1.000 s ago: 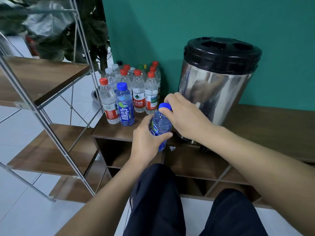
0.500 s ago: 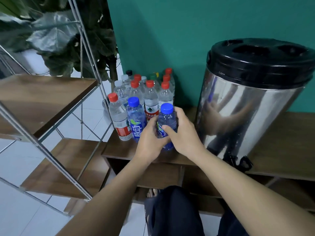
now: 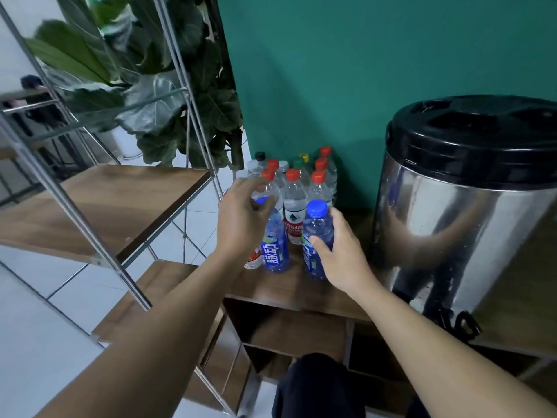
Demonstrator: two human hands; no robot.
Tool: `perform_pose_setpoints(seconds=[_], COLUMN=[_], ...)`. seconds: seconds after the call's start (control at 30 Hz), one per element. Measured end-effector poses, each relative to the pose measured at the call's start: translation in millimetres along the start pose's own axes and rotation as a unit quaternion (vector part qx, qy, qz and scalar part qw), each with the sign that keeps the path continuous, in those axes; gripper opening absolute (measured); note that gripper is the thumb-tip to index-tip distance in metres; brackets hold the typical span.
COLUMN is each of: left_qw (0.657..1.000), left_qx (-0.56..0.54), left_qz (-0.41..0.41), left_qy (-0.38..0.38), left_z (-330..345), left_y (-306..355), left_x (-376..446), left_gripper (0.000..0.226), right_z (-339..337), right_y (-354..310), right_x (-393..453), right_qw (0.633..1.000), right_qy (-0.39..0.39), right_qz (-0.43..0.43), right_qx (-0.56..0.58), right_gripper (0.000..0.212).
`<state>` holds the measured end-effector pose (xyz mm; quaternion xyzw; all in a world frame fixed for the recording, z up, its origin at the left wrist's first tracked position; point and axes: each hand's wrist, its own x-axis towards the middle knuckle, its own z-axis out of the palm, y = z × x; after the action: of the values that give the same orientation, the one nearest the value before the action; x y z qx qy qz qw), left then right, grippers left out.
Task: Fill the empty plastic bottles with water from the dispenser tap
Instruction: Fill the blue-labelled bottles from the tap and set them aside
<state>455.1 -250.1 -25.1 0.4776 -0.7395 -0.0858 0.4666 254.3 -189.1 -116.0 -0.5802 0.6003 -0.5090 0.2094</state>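
A blue-capped blue bottle (image 3: 318,227) stands upright on the wooden bench (image 3: 286,292), and my right hand (image 3: 340,257) grips its body from the right. My left hand (image 3: 244,218) hovers with loosely spread fingers over a second blue bottle (image 3: 275,247) just to the left, holding nothing. Behind them is a cluster of several clear bottles (image 3: 294,206), mostly with red caps. The steel water dispenser (image 3: 464,206) with a black lid sits on the bench at right. Its black tap (image 3: 455,322) hangs over the front edge.
A metal rack with wooden shelves (image 3: 105,206) stands close on the left. A large-leaved plant (image 3: 168,86) grows behind it, beside the teal wall. Open cubbies lie under the bench. My dark-trousered knee (image 3: 316,384) is at the bottom.
The blue bottle went from held in front of the dispenser to standing on the bench beside the other blue one. My left hand let go of it and moved left over the bottles.
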Motion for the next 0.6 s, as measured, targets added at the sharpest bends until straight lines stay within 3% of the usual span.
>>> perform_pose_setpoints(seconds=[0.1,0.2,0.4,0.6], left_qw=[0.993,0.979,0.976,0.977], left_qx=[0.066,0.048,-0.048,-0.108], left_qz=[-0.055,-0.114,-0.120,-0.111], left_qy=[-0.079,-0.161,-0.176,-0.149], left_z=[1.3,9.0,13.7,26.7], left_y=[-2.9,-7.7,-7.5,-25.3], left_x=[3.7,-2.9,-7.5,-31.1], left_gripper=[0.038,0.038,0.028,0.043], right_z=[2.2,4.6,3.8,6.8], right_y=[0.5,-0.3,3.3,6.8], right_x=[1.8,1.7,3.3,-1.7], right_qw=[1.000,1.000,1.000,0.999], right_qy=[-0.002,-0.001,-0.013,-0.018], right_qz=[0.000,0.001,0.008,0.013], right_qx=[0.001,-0.012,0.001,0.031], right_gripper=[0.066,0.068,0.069,0.073])
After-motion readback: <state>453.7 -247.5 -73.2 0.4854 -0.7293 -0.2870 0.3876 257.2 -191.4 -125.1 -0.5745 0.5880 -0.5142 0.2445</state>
